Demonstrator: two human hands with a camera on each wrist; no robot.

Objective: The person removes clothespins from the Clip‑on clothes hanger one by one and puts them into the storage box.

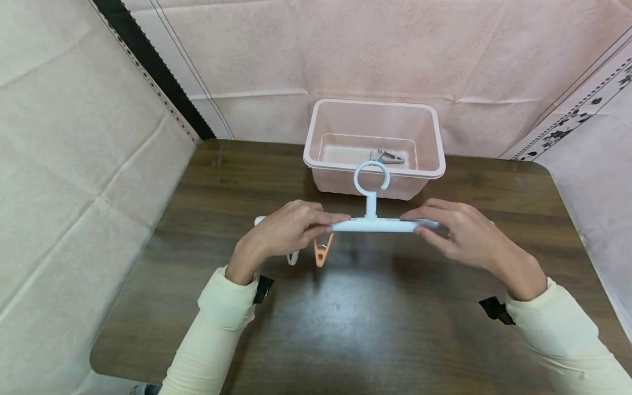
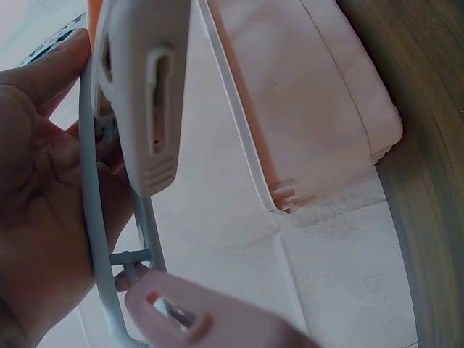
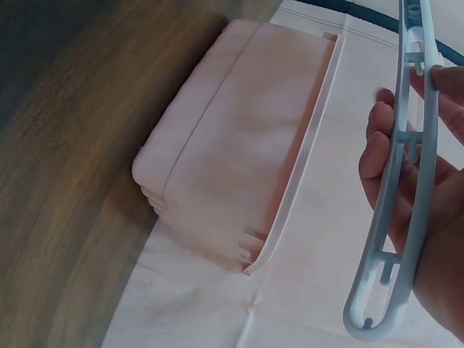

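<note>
A light blue clip hanger [image 1: 373,224] is held level above the table, its open hook [image 1: 357,181] pointing up. My left hand [image 1: 288,230] grips its left part. My right hand [image 1: 459,230] holds the right part between thumb and fingers. An orange clothespin [image 1: 321,252] hangs from the bar by the left fingers. Beside it is a white clothespin [image 2: 148,101], mostly covered by the hand in the head view. A pink clothespin [image 2: 210,315] hangs nearer the left end, seen in the left wrist view. The bar's right part [image 3: 391,203] carries no clothespins in the right wrist view.
Behind the hanger, a pale pink plastic bin [image 1: 326,178] stands at the table's back edge. A few greyish clothespins [image 1: 390,159] lie in it, partly behind the hook. The dark wooden table [image 1: 345,329] has pale cloth hanging around it.
</note>
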